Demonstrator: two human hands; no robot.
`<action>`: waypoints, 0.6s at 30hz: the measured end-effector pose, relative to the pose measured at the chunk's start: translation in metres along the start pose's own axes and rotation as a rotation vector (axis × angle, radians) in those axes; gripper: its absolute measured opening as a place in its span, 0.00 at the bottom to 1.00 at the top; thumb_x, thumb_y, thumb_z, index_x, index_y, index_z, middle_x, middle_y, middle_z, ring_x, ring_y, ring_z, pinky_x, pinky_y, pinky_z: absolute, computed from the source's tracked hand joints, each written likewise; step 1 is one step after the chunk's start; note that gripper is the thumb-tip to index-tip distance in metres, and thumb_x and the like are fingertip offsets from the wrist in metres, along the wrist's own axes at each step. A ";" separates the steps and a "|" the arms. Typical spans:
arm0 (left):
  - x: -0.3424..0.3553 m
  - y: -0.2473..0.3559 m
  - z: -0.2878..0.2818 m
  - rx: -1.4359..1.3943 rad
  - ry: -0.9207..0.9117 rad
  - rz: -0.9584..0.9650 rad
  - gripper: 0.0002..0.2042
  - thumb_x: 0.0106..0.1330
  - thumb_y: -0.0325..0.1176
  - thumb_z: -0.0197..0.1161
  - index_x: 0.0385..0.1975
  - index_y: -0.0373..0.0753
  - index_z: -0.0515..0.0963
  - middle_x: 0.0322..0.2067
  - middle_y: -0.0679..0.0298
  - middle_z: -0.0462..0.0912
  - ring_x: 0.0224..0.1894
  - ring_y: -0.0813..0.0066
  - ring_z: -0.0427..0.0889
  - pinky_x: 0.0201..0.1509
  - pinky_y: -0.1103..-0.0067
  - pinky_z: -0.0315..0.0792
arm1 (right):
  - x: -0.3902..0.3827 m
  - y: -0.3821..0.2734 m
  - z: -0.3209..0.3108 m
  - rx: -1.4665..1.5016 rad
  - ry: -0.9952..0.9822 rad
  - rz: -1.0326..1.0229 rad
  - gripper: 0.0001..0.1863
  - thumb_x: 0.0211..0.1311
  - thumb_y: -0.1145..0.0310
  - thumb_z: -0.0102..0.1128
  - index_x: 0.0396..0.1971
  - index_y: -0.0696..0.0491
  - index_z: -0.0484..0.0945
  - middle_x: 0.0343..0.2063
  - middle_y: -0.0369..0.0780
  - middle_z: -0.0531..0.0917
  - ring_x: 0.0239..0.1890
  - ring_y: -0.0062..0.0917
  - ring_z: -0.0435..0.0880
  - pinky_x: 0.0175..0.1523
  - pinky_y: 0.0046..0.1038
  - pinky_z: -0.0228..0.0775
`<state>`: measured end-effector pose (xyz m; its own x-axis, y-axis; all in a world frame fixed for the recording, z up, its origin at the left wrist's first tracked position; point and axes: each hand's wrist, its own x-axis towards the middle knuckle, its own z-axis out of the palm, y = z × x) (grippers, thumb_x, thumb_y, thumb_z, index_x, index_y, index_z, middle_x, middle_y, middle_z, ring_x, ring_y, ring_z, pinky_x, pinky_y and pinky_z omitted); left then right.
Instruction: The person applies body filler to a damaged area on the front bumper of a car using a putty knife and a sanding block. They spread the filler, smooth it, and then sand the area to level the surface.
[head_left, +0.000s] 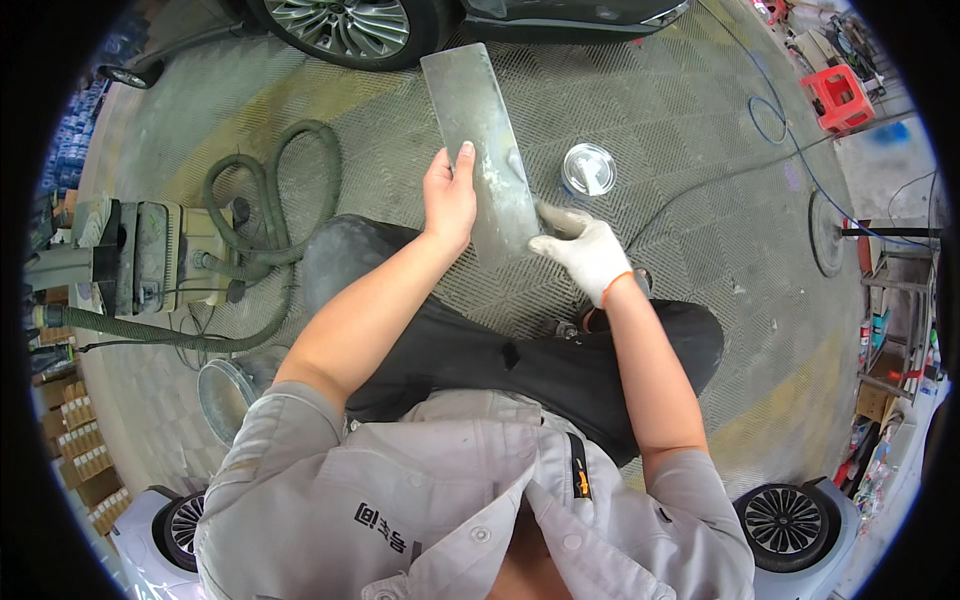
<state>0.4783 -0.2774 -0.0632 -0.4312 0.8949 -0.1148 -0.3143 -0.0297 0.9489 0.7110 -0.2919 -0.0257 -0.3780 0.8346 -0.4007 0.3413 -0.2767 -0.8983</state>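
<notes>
A long flat grey plate (488,150) with whitish smears tilts up in front of me, over the floor. Around its left edge is my bare left hand (452,200), closed, its thumb lying on the upper face. My right hand (585,247) wears a white glove with an orange cuff. Its thumb and fingers close on the plate's lower right edge. Anything else under those fingers is hidden. Just beyond the right hand, on the floor, stands a round silvery can (589,170) with something whitish at its top.
A thick green hose (270,200) loops at left from a boxy machine (165,255). A round tub (227,398) sits by my left side. Ahead is a dark car's wheel (340,25). A red stool (838,98), blue hose (765,115) and metal rack (890,320) are at right.
</notes>
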 end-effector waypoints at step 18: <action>-0.030 -0.004 0.015 0.403 -0.134 0.166 0.14 0.86 0.37 0.68 0.59 0.31 0.82 0.51 0.60 0.92 0.52 0.76 0.87 0.61 0.74 0.80 | -0.015 -0.003 0.024 0.140 0.128 -0.030 0.25 0.74 0.72 0.74 0.67 0.63 0.82 0.57 0.42 0.92 0.58 0.24 0.89 0.66 0.31 0.79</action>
<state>0.5053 -0.2975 -0.0594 -0.3266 0.9431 0.0624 0.1160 -0.0255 0.9929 0.6952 -0.3148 -0.0209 -0.2706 0.8949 -0.3549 0.2048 -0.3067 -0.9295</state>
